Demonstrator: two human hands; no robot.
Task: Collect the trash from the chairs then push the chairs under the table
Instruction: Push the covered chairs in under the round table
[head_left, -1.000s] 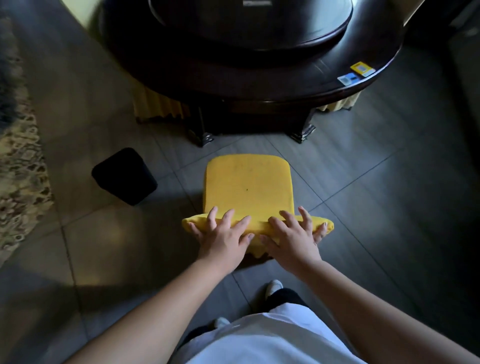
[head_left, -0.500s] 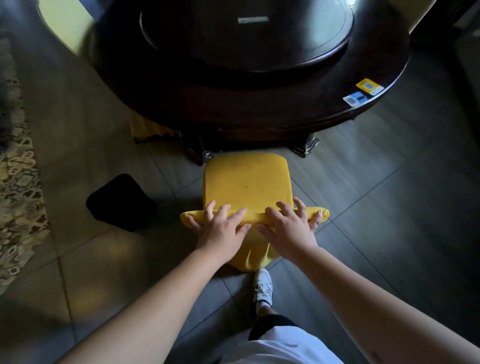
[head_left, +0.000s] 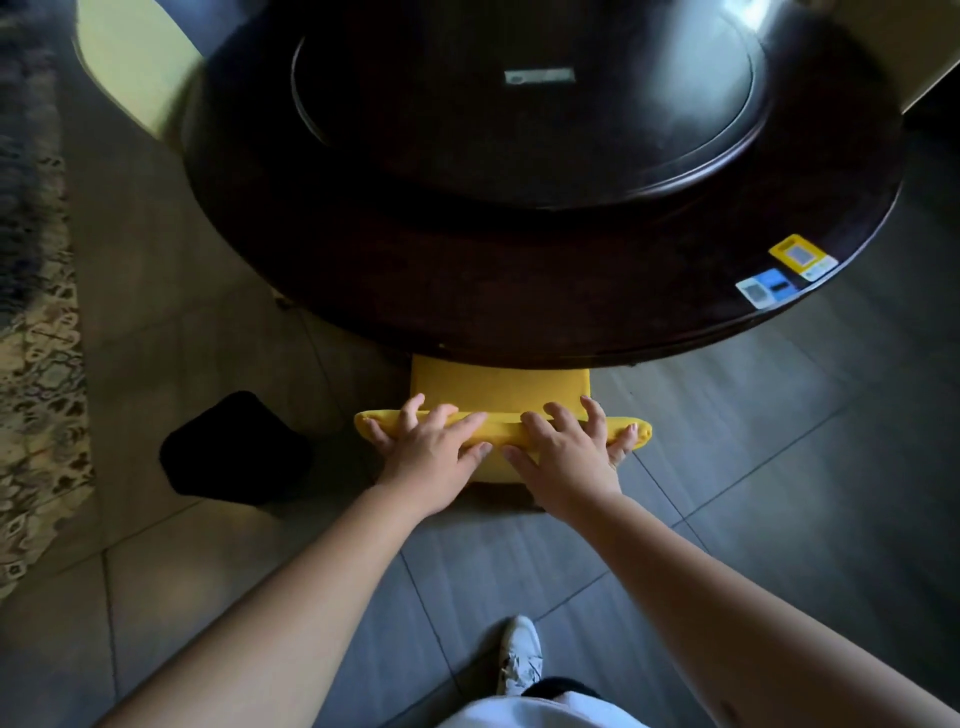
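- Presently, the yellow chair (head_left: 498, 382) stands at the near edge of the round dark table (head_left: 519, 291); most of its seat is already hidden beneath the tabletop, and only a strip of seat and the padded top of the backrest show.
- The left hand (head_left: 428, 449) lies over the backrest top on the chair's left half, fingers spread and draped forward over the padding, pressing rather than gripping tightly.
- The right hand (head_left: 566, 457) lies likewise on the chair's right half, fingers curved over the top edge, thumb behind. The two hands are close together but not touching.
- Risk: the table's base is out of sight under the top. In my judgement the chair legs could strike it, stopping the chair short or skewing it.
- Risk: the fingertips reach over the front of the backrest, near the table rim. A firm final push might pinch them between rim and padding.
- Risk: uneven pressure from the two hands would likely turn the chair off line on the tiled floor (head_left: 779, 467).
- Risk: no trash shows on the visible strip of seat; the covered part cannot be checked.
- Containers: a black bin (head_left: 234, 449) stands on the floor just left of the chair. Its interior reads only as dark; contents cannot be told.
- Two stickers (head_left: 784, 273) lie on the tabletop, right of the chair.
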